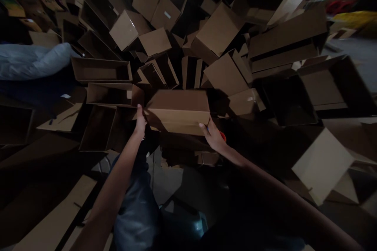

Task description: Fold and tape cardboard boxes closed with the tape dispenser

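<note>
A brown cardboard box [179,115] is held level in front of me, between both hands. My left hand [140,122] grips its left end, with the thumb up along the edge and the other fingers hidden behind. At the lower right corner my right hand [213,135] is closed on the box, its thumb on the near face. Something round and orange-red [223,136] shows just behind my right hand; its kind I cannot make out. Another open cardboard box [114,94] lies close to the left of my left hand.
Many cardboard boxes are heaped in front and to both sides, such as a tilted one [219,31] ahead. A pale flap [322,166] sticks up at right. A grey padded sleeve [35,60] reaches in from the left. Grey floor [167,182] shows below.
</note>
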{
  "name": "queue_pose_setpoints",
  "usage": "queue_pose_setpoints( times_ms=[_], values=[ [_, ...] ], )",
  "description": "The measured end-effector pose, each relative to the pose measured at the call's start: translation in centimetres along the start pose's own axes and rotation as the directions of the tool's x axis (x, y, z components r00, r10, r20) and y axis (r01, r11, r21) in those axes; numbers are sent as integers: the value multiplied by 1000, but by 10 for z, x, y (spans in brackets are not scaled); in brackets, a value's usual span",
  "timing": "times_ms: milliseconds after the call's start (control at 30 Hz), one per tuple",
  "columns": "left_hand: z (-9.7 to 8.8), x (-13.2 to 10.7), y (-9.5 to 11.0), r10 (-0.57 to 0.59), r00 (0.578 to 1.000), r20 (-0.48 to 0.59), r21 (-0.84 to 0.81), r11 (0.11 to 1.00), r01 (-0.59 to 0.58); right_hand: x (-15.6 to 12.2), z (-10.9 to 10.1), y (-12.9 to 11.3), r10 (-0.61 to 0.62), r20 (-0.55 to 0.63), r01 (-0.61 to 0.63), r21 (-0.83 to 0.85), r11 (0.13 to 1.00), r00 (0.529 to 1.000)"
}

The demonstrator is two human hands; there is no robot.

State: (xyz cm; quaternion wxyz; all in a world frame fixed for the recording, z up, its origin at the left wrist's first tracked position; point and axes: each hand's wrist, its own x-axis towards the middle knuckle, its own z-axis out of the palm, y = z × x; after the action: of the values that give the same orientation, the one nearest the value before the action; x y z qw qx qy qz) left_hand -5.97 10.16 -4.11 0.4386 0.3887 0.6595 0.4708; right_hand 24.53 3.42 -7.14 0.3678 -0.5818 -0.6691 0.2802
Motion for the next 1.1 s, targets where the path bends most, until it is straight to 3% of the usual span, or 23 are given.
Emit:
queue_pose_setpoints(
  times_ms=[67,133,233,433,600,867,1100],
  values=[
    [-8,-1,12,-47,998,49,-161,985,55,-1,-18,-3,-190,-47,186,-81,979,981],
    [-15,-3,23,-80,992,97,-211,972,99,-4,-34,-9,-324,-33,318,-115,941,946],
    [-15,-7,32,-120,985,121,-302,941,152,-11,-45,-21,-400,-16,399,-28,916,917],
    [-2,-8,28,-192,977,92,-622,755,207,-16,-34,-44,-370,-110,386,254,887,922],
    [-3,-3,20,-92,979,184,-740,642,200,-15,-33,-56,-337,-147,354,115,928,930],
    [-1,1,10,-31,986,166,-739,658,145,-19,-19,-50,-256,-230,258,-19,966,939],
    [-5,-3,15,-3,994,110,-778,622,88,-28,-29,-57,-319,-172,323,-1,946,932]
  ],
)
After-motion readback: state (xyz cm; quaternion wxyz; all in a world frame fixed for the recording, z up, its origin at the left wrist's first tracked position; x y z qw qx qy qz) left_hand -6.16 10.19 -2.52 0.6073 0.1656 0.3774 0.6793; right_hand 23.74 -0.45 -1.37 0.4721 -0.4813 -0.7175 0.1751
